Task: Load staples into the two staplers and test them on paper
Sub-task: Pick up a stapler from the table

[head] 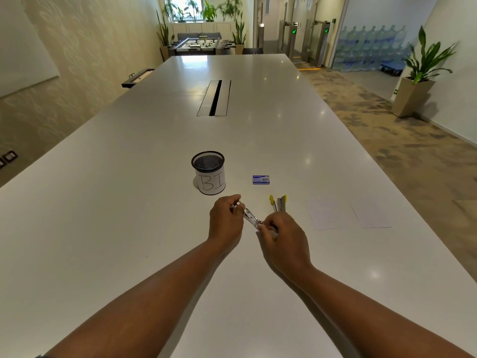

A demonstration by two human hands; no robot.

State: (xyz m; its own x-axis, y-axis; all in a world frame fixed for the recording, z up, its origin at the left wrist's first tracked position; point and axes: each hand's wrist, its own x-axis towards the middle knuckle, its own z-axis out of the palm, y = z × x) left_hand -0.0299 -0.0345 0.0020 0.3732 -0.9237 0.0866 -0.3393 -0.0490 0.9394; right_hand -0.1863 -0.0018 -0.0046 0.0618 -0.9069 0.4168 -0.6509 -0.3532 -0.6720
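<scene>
From the head camera we see both hands working a small metal stapler (249, 217) just above the near middle of the table (129, 202). Our left hand (225, 218) pinches its far end with curled fingers, and our right hand (280, 232) grips the near end, fingers curled round it. It looks swung open, which suggests we are loading it, though we cannot tell whether staples are in yet. The second stapler (278, 203), with yellow ends, lies open just beyond the right hand, untouched. The staple box (261, 179) sits farther off, apparently closed, right of the mesh cup (208, 173). The paper (343, 213) lies flat to the right, with no staple that we can make out, so we judge testing not yet begun.
</scene>
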